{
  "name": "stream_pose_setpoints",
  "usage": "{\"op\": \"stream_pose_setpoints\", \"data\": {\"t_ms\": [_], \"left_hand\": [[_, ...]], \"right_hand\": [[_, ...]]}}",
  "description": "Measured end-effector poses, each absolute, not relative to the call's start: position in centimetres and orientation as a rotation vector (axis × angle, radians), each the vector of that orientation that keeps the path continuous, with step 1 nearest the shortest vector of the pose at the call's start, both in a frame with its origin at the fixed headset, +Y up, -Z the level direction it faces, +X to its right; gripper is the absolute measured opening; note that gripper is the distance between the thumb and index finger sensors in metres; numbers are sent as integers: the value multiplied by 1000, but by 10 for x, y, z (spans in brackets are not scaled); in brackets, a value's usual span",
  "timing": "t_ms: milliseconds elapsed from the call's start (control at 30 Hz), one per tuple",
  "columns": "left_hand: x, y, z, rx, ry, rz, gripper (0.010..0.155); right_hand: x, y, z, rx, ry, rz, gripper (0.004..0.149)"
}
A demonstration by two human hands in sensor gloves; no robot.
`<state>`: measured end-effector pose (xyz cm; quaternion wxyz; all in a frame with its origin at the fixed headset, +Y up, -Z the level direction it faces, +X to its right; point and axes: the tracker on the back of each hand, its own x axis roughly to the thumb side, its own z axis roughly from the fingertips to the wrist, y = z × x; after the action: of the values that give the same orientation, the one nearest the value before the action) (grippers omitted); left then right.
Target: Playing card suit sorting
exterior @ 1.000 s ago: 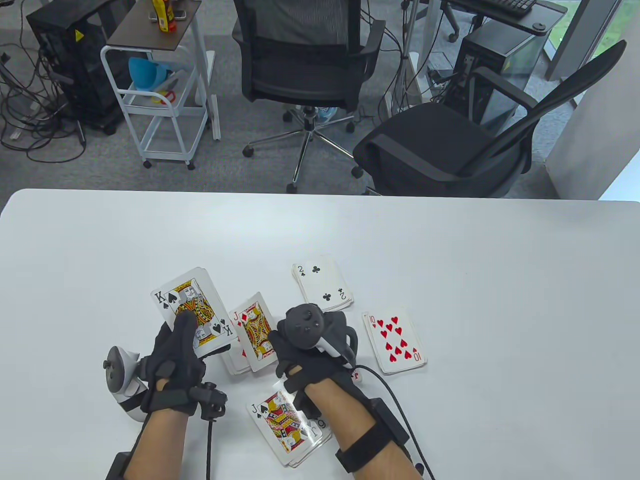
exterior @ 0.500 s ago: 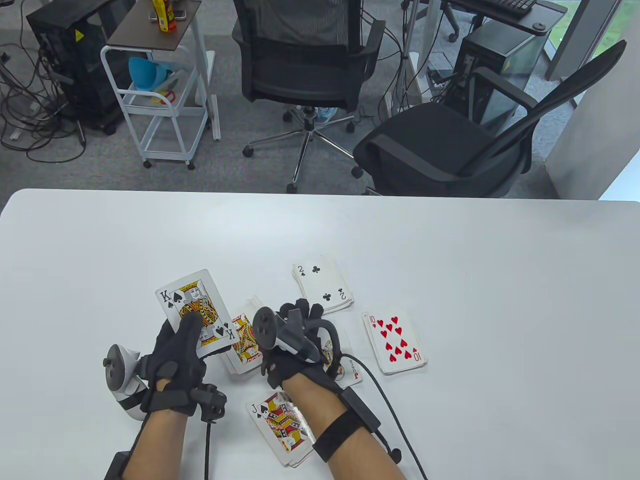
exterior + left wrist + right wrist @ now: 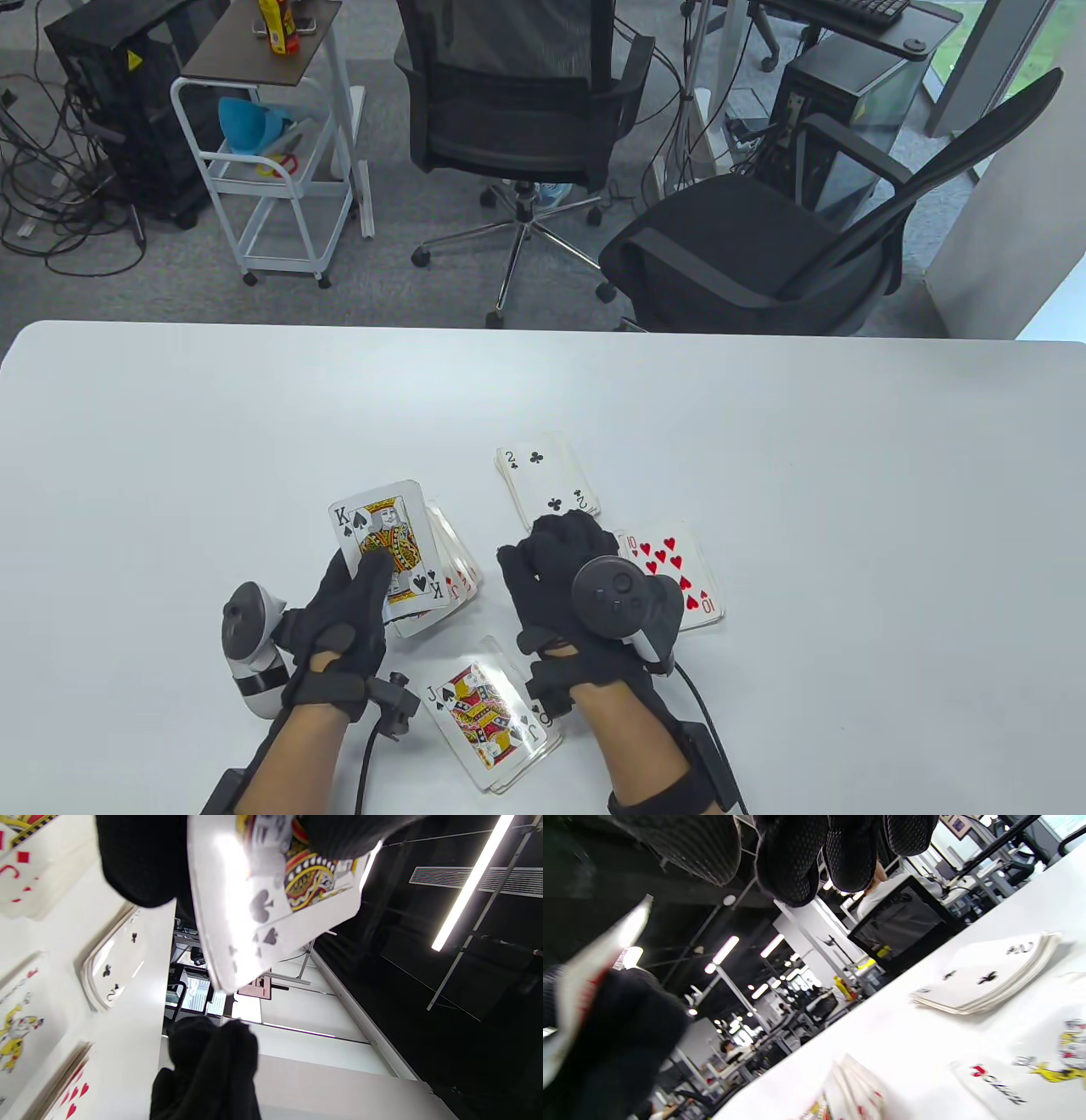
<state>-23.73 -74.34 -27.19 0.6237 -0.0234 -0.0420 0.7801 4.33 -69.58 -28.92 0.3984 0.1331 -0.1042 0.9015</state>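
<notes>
- King of spades (image 3: 388, 536) tops the small stack pinched in the left hand (image 3: 348, 624), thumb on its face, lifted off the table (image 3: 764, 407).
- Right hand (image 3: 577, 594) hovers beside it with nothing held, fingers loosely bent.
- Just past those fingers: the 2 of clubs pile (image 3: 547, 480); to their right, the 10 of hearts pile (image 3: 687, 564).
- Jack of spades pile (image 3: 488, 713) lies between the 2 wrists.

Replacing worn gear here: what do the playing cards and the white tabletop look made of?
White face-up playing cards: likely plastic-coated card stock; glossy glare on the jack of spades, thin edges in the stacks. White tabletop: smooth matte laminate or similar, no grain, soft even sheen; exact material unclear.
</notes>
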Motion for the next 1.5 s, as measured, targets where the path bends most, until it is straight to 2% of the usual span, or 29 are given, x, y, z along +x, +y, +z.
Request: {"op": "stream_pose_setpoints", "data": {"t_ms": [133, 267, 333, 500, 700, 833, 933, 1167, 1333, 1500], "left_hand": [[-228, -751, -273, -163, -107, 1783, 47], [-218, -755, -275, -271, -194, 1720, 47], [-218, -754, -275, -228, -163, 1748, 46], [-214, -753, -275, -243, -191, 1683, 46], [-207, -754, -273, -268, -219, 1660, 46], [-206, -755, -274, -288, -231, 1656, 46], [-206, -756, -274, -287, -227, 1636, 46], [-206, -756, -273, -292, -230, 1662, 49], [-207, -756, -273, -296, -229, 1680, 50], [-211, -753, -273, -267, -220, 1727, 51]], "right_hand": [[36, -694, -285, 397, -290, 2237, 47], [30, -695, -281, 429, -267, 2216, 49], [31, -694, -280, 429, -302, 2186, 50], [30, -692, -278, 431, -301, 2138, 52], [29, -691, -275, 415, -391, 2207, 46], [27, -695, -275, 390, -364, 2209, 49], [24, -694, -274, 402, -372, 2194, 42], [23, -693, -273, 409, -380, 2181, 37], [30, -694, -276, 391, -391, 2160, 38], [43, -696, -282, 314, -387, 2155, 47]]}}
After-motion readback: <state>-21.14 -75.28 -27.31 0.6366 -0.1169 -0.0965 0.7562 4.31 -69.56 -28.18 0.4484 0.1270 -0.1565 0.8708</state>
